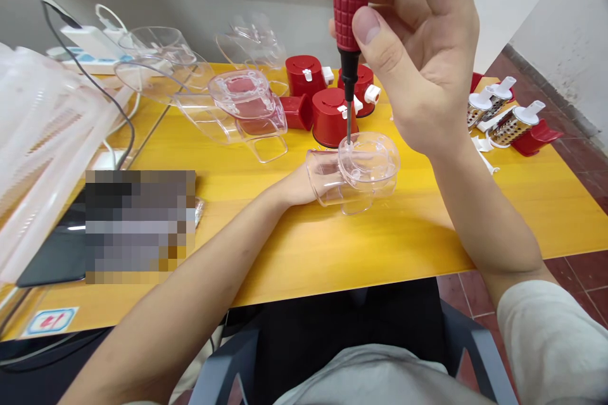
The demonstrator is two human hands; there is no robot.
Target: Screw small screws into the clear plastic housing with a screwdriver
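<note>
My right hand [418, 57] is closed round the red handle of a screwdriver [350, 6], held upright. Its thin metal tip touches the top rim of a clear plastic housing [365, 171] lying on the yellow table [332, 247]. My left hand [304, 185] reaches in from the left and grips that clear housing from behind, with its fingers seen through the plastic.
Several red round bases [330, 115] stand behind the housing. More clear housings [237, 104] lie at the back left beside a white power strip [90, 44]. Metal grater drums with white caps [510, 123] sit at the right. A translucent bag [42, 139] fills the left edge.
</note>
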